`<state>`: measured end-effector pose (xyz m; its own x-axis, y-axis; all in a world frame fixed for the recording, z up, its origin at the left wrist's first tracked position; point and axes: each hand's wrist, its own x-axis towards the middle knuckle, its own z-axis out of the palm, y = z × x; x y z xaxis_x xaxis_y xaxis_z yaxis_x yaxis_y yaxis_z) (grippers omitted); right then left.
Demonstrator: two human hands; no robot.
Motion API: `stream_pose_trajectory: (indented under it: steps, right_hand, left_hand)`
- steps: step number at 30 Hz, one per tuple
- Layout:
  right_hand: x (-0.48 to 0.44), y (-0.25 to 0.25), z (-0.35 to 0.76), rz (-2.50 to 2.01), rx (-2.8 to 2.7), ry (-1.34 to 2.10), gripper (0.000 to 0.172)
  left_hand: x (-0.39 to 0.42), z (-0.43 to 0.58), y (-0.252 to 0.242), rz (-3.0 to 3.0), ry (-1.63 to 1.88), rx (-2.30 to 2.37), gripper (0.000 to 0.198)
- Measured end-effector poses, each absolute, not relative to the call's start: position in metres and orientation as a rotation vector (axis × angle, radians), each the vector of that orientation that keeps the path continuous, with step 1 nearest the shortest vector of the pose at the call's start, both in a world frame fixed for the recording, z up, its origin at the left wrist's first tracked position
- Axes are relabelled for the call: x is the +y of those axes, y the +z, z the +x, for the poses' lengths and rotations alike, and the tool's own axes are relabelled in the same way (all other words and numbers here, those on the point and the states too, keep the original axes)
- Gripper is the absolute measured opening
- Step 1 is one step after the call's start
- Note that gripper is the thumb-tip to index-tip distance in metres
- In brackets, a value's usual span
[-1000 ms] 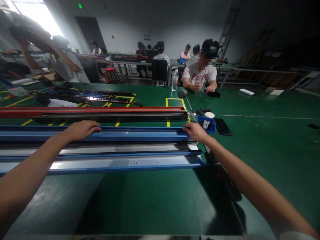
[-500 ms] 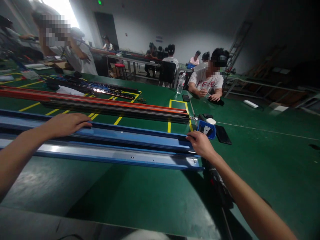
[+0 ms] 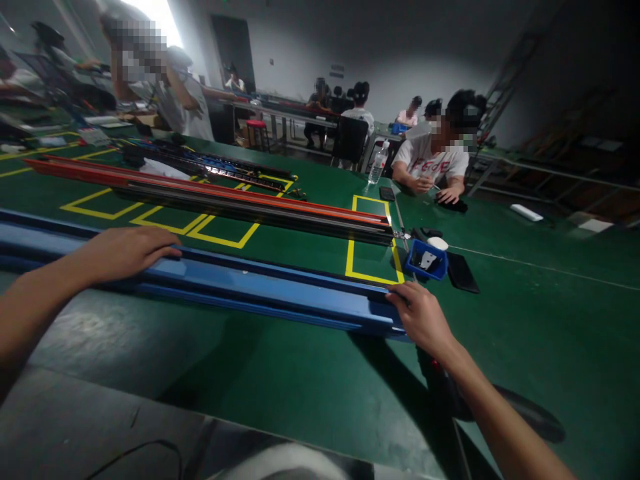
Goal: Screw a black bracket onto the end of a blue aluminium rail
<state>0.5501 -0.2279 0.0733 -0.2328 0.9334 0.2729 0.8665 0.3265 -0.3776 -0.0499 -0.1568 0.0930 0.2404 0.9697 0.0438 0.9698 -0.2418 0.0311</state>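
A long blue metal channel (image 3: 285, 287) lies crosswise in front of me. My left hand (image 3: 133, 253) is closed over its far edge, with the fingertips curled past the rim. At the channel's right end, my right hand (image 3: 425, 317) pinches the far edge between thumb and fingers. A second blue channel (image 3: 320, 323) shows only as a strip along the near side, mostly covered by the held one. Whether the two touch along their full length, I cannot tell.
Orange and black rails (image 3: 260, 200) lie beyond on the green table (image 3: 280, 393), across yellow tape outlines. A blue bin (image 3: 427, 261) with small parts, a black phone-like slab (image 3: 463, 272) and a water bottle (image 3: 379, 163) stand right. A person (image 3: 430, 160) sits opposite.
Both hands have drawn the far blue channel nearer, over the second one, whose silver face is now hidden. More yellow tape shows behind it. The view has shifted slightly.
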Motion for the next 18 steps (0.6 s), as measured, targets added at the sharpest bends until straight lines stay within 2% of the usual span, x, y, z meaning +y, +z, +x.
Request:
stream_pose_trajectory:
  steps: [6,18]
  right_hand:
    - [-0.246,0.067,0.551,-1.54,-2.138,0.206,0.024]
    - [-0.281,0.06,0.55,-1.527,-2.165,0.191,0.024]
  left_hand:
    - [-0.178,-0.047,0.089,-2.47,0.055,-1.866,0.065]
    - [-0.21,-0.066,0.056,-2.5,-0.055,-1.945,0.054]
